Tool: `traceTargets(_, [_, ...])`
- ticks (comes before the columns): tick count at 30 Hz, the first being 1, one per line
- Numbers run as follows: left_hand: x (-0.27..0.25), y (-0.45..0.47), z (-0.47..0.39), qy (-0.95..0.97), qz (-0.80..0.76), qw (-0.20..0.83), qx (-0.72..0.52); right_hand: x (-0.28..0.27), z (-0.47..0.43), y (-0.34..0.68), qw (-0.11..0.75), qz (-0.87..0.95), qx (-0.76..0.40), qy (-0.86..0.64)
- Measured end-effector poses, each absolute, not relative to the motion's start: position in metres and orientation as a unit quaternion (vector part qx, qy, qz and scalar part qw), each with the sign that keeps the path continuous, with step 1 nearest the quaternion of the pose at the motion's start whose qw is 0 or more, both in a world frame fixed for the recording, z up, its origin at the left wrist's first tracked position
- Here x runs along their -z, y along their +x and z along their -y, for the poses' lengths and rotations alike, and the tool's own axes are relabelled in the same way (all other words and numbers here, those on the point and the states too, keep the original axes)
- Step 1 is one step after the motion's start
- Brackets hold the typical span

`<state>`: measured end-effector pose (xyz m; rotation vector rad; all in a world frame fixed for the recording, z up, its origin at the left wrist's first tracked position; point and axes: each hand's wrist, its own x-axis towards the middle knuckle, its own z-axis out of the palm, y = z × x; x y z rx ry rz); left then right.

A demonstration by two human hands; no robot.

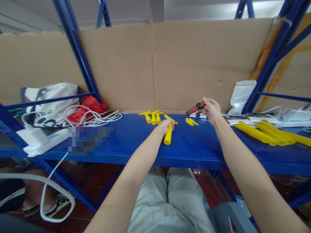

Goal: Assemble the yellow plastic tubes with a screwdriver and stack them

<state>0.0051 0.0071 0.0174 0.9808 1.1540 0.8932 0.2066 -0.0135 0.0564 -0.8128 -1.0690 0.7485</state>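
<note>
My left hand (169, 124) is wrapped round a yellow tube (167, 138), its open end facing me. A red and black screwdriver (195, 108) is gripped at the handle end by my right hand (212, 109). Its thin shaft slants down to the left, and the tip meets the top of my left hand, where I cannot tell if it touches the tube. Behind my left hand stand several yellow T-shaped pieces (153, 119). Small flat yellow pieces (191, 121) lie below the screwdriver, beside tiny white parts (205, 119).
Several long yellow tubes (264, 134) lie at the right of the blue shelf (136, 145). A white power strip (46, 144), coiled white cable (102, 118), red plastic bag (88, 106) and cloth bag (53, 103) are at the left. Cardboard (184, 64) backs the shelf. Another person's leg (43, 191) shows lower left.
</note>
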Motion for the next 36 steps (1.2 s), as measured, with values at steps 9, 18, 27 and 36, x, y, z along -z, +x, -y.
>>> traceTargets(9, [-0.0167, 0.0045, -0.0088, 0.428, -0.503, 0.641, -0.39, -0.0583, 0.0147, 0.2058, 0.708, 0.49, -0.366, -0.353])
traceTargets(18, [-0.0165, 0.0049, -0.0093, 0.423, -0.502, 0.644, -0.392, -0.0572, 0.0138, 0.2049, 0.724, 0.465, -0.347, -0.372])
traceTargets(27, [-0.0148, 0.0038, -0.0127, 0.421, -0.502, 0.647, -0.39, -0.0603, 0.0185, 0.2049, 0.705, 0.475, -0.388, -0.355])
traceTargets(36, [-0.0147, 0.0038, -0.012, 0.427, -0.5, 0.647, -0.386, -0.0597, 0.0185, 0.205, 0.71, 0.487, -0.368, -0.351])
